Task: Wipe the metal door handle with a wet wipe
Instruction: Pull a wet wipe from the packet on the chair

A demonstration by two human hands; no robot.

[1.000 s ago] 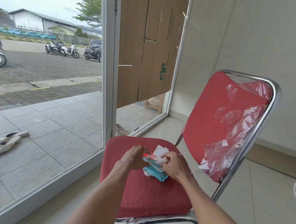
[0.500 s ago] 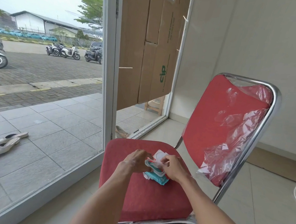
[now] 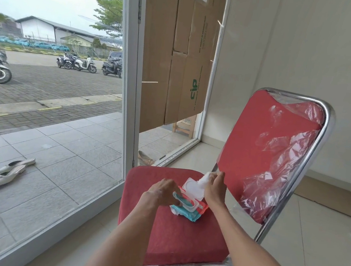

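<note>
While the left hand (image 3: pixel 161 193) grips the teal-and-red soft wipe pack (image 3: pixel 187 213) on the red cushioned chair seat (image 3: pixel 172 236), its white flip lid (image 3: pixel 192 188) open, the right hand (image 3: pixel 215 189) pinches a white wet wipe (image 3: pixel 205 179) drawn up from it, slanting lengthwise toward the backrest (image 3: pixel 256 141).

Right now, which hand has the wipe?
The right hand pinches the wipe above the open pack; the left hand only holds that pack.

One red chair (image 3: pixel 172 236), one wipes pack (image 3: pixel 188 210), one wet wipe (image 3: pixel 205 179), two hands, left hand (image 3: pixel 161 193), right hand (image 3: pixel 215 189), two pale shoes (image 3: pixel 10 169) outside, at least four parked motorbikes (image 3: pixel 86 65), one cardboard-covered door (image 3: pixel 167 56).
</note>
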